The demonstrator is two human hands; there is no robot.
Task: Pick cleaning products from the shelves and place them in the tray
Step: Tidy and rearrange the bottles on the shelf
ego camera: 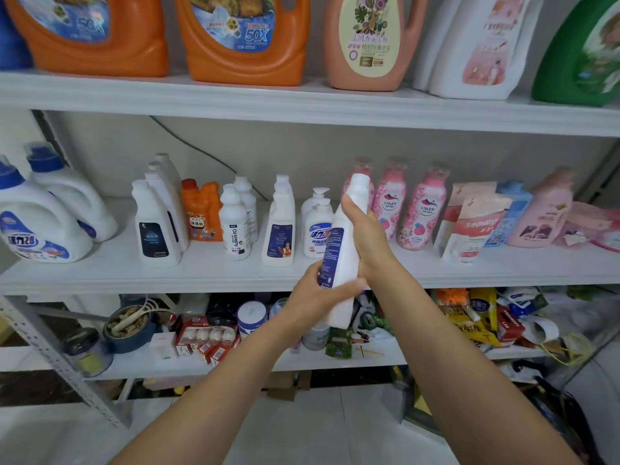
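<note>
Bottles [280, 226] crowd shelf [208, 266] behind gripped white bottle [343, 253].

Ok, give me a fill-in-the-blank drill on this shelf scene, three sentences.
The white plastic bottle with a dark blue label is held by ____ hands.
The right hand grips it ____ the left hand.
Two orange plastic jugs stand on the ____ shelf.
Missing: both; above; top.
</note>
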